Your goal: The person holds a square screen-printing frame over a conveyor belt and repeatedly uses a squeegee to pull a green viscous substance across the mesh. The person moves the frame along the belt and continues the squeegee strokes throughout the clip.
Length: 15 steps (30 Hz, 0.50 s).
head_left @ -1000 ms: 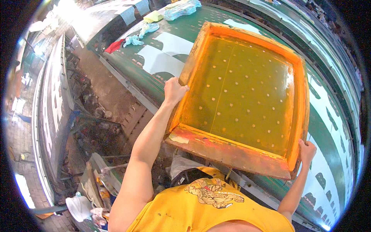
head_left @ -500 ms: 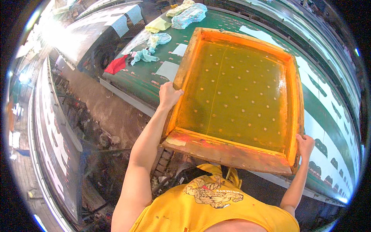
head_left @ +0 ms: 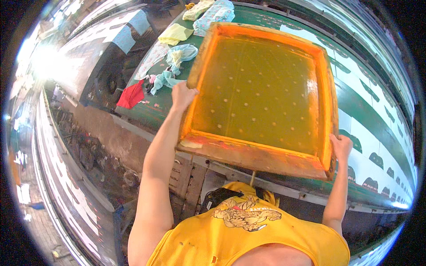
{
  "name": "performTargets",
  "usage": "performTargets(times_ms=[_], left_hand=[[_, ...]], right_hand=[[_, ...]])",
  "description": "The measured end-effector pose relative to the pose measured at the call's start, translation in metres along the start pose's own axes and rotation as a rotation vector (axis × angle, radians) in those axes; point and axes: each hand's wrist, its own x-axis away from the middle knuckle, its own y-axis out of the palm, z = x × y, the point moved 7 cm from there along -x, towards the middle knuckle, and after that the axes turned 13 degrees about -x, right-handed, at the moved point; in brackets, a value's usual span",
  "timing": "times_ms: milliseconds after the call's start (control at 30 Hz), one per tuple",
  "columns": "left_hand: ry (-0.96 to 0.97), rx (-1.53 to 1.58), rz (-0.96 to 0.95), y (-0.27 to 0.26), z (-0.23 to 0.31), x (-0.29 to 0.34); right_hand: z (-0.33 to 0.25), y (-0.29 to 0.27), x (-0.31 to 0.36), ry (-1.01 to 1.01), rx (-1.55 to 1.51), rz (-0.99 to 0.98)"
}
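Note:
Both my hands hold a large wooden-framed printing screen point(head_left: 266, 88) over a long green table point(head_left: 142, 116). Its mesh is olive-yellow with rows of small pale dots, and orange colour coats the inner frame walls. My left hand point(head_left: 183, 95) is closed round the left side rail, thumb over the top. At the lower right, my right hand point(head_left: 341, 145) grips the right rail near its near corner. The near rail point(head_left: 253, 157) is stained red and brown. Under the screen, the table top is hidden.
Crumpled cloths in yellow point(head_left: 176, 34), pale blue point(head_left: 182, 55) and red point(head_left: 131, 94) lie at the table's far left. White pieces with dark printed shapes point(head_left: 377, 159) line the table to the right. Another long table point(head_left: 66, 177) runs along the left, past a dirt-brown aisle point(head_left: 100, 115).
The screen has moved left and a little away from me, with both hands still gripping it. Pale pieces on the table left of it are now covered.

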Motion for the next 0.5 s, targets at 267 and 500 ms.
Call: performTargets(times_ms=[267, 500], left_hand=[[0.115, -0.001, 0.082, 0.005, -0.1, -0.109], [0.222, 0.033, 0.131, 0.022, -0.121, -0.111]], right_hand=[[-0.086, 0.101, 0.01, 0.119, -0.141, 0.083], [-0.115, 0.138, 0.059, 0.295, -0.152, 0.042]])
